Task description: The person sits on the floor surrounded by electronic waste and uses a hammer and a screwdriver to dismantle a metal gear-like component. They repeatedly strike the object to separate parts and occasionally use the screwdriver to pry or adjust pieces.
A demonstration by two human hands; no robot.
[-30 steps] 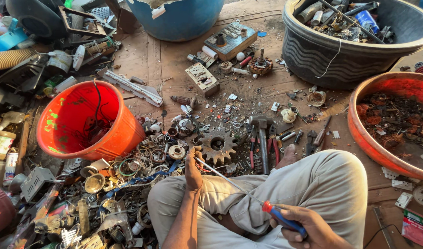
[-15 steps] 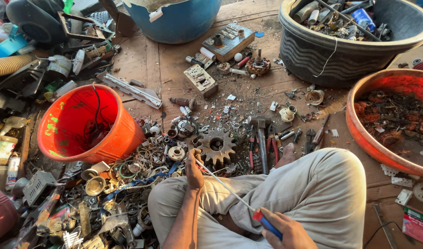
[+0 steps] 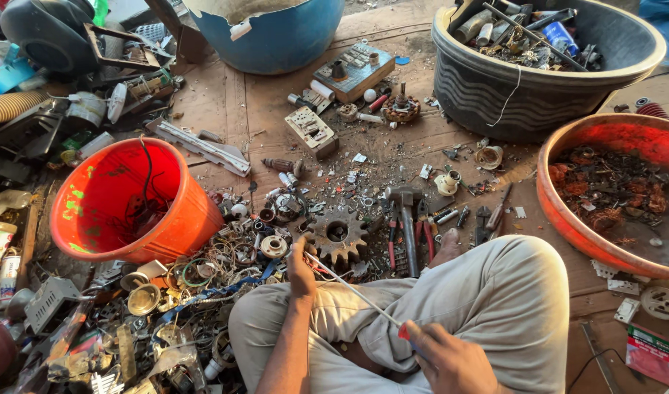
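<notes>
I sit on a dusty brown floor [image 3: 268,109] in warm sunlight, scrap strewn everywhere, tubs [image 3: 495,95] and an orange bucket [image 3: 181,219] around me.

From here, my right hand [image 3: 451,361] is cut off by the bottom edge, and it covers most of the red-and-blue handle of the long thin screwdriver [image 3: 352,292]. My left hand [image 3: 301,266] hides whatever small part it grips, so I can't identify it. The round orange-red plastic basin [image 3: 568,211] runs off the right edge.
</notes>
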